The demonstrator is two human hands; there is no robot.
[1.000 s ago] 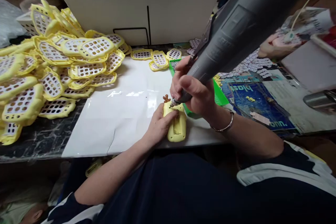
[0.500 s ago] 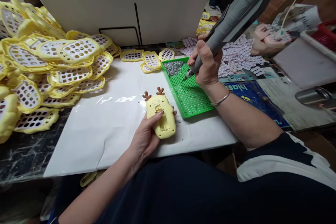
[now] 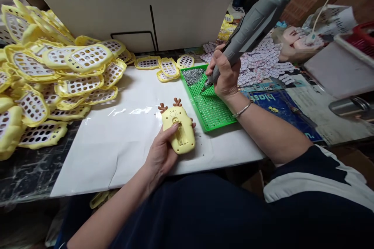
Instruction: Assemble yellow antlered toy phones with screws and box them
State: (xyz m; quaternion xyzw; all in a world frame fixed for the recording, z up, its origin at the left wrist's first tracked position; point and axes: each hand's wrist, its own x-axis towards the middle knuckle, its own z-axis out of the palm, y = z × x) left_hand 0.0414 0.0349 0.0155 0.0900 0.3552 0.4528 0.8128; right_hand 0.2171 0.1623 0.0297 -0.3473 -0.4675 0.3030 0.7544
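My left hand point(image 3: 163, 146) is closed around a yellow plastic toy point(image 3: 184, 140) with brown antlers, its back face up. The thumb lies by an uncovered battery compartment in the toy's back, and small holes show near its corners. My right hand point(image 3: 226, 72) grips a grey electric screwdriver point(image 3: 248, 23), tilted with its bit pointing down and left. The bit's tip is over the perforated green tray point(image 3: 217, 126); whether it touches the tray I cannot tell. A heap of small silver screws point(image 3: 193, 76) fills the tray's far left corner.
Yellow casings with white perforated faces point(image 3: 87, 56) are piled at the left, and several lie behind the tray. A large printed carton point(image 3: 131, 11) stands at the back. Small white-and-purple pieces point(image 3: 263, 62) are heaped at the right, near a pale bin point(image 3: 330, 66).
My right hand and the electric screwdriver have moved a little left and down, the bit now lower over the green tray. My left hand holds the toy almost still.
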